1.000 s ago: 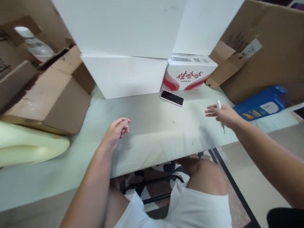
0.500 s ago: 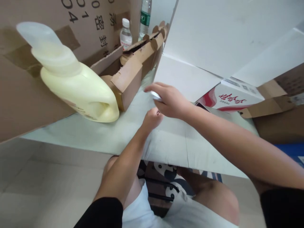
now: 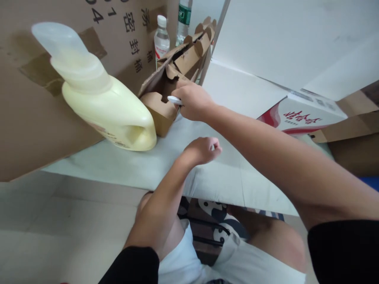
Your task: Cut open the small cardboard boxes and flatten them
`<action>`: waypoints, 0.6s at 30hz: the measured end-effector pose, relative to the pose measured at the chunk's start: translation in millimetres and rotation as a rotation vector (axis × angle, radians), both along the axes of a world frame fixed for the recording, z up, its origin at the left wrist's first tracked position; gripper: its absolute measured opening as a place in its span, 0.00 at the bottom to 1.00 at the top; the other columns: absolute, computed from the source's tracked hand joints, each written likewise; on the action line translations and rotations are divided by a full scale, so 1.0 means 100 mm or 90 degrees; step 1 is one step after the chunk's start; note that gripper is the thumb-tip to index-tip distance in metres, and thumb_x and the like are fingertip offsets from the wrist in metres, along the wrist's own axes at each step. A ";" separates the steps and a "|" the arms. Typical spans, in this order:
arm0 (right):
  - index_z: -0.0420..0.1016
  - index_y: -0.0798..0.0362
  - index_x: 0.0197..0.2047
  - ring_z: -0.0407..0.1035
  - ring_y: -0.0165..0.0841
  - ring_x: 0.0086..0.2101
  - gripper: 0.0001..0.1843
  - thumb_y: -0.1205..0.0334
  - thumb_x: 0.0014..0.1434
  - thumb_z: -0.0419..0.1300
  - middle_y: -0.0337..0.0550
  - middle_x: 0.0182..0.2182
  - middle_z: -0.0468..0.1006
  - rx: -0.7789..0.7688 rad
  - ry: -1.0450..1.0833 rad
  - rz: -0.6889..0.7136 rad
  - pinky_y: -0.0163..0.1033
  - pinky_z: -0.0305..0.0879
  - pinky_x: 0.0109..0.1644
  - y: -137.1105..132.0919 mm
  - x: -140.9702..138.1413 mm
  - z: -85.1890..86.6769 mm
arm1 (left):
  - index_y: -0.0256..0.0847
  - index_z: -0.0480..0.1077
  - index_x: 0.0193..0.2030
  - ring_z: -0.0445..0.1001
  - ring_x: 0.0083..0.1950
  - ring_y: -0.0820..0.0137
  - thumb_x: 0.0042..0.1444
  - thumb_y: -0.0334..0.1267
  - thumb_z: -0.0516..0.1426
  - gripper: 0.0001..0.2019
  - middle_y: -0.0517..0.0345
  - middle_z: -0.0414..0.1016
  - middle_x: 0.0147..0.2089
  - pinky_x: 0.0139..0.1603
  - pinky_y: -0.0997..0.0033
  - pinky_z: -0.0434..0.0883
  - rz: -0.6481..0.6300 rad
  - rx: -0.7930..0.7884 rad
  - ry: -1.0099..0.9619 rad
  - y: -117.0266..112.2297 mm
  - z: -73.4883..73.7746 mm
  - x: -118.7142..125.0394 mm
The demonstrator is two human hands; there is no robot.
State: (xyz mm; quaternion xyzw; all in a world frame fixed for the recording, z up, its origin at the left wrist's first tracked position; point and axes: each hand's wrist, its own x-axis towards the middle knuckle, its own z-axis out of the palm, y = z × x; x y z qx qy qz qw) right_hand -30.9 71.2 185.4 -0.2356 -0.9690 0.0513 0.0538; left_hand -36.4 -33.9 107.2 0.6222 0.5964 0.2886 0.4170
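My right hand (image 3: 194, 100) is closed around a slim white object (image 3: 175, 100) whose rounded end sticks out on the left; its kind I cannot make out. The fingers of that hand are at the near right edge of a long, open-topped cardboard box (image 3: 161, 108), partly covering its flaps. Lower down, over the pale table cover (image 3: 166, 157), my left hand (image 3: 204, 150) is curled, thumb and forefinger making a small loop with nothing visible inside. Left of the box stands a pale yellow detergent bottle (image 3: 109, 106) with a translucent cap.
A large printed carton (image 3: 118, 51) rises at the left. Behind the narrow box are a small clear bottle (image 3: 161, 39) and a green-labelled water bottle (image 3: 184, 19). White panels (image 3: 266, 35) stand at the back right, with a red-and-white box (image 3: 304, 114) below them.
My right hand has moved up and left to the cardboard box with the white object. My left hand has separated from it and shifted slightly right. The view has turned a little.
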 end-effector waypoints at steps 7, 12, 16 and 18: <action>0.74 0.50 0.30 0.76 0.41 0.47 0.06 0.66 0.59 0.61 0.46 0.50 0.78 -0.076 0.236 -0.067 0.46 0.73 0.52 0.19 0.73 -0.20 | 0.46 0.75 0.31 0.67 0.23 0.71 0.57 0.43 0.59 0.07 0.62 0.73 0.22 0.26 0.68 0.64 -0.411 -0.046 -0.156 -0.48 0.78 -0.03; 0.74 0.50 0.26 0.76 0.45 0.54 0.11 0.61 0.61 0.61 0.45 0.58 0.77 -0.081 0.375 -0.080 0.53 0.75 0.59 0.02 1.54 -0.22 | 0.54 0.74 0.20 0.62 0.14 0.67 0.59 0.58 0.60 0.20 0.63 0.65 0.13 0.14 0.61 0.62 -0.055 0.121 -0.326 -0.78 1.05 -0.09; 0.73 0.49 0.24 0.78 0.43 0.51 0.12 0.66 0.60 0.60 0.46 0.54 0.80 -0.095 0.482 -0.023 0.54 0.76 0.59 -0.37 2.31 -0.21 | 0.51 0.75 0.26 0.67 0.20 0.72 0.51 0.45 0.70 0.10 0.69 0.69 0.19 0.23 0.66 0.71 0.245 0.461 -0.414 -0.47 0.83 -0.06; 0.74 0.47 0.27 0.78 0.42 0.52 0.11 0.66 0.62 0.60 0.45 0.55 0.79 -0.108 0.517 0.006 0.52 0.77 0.59 -0.57 2.65 -0.26 | 0.48 0.78 0.38 0.78 0.48 0.69 0.49 0.38 0.70 0.10 0.64 0.80 0.42 0.53 0.66 0.77 0.370 0.501 -0.320 -0.22 0.62 -0.03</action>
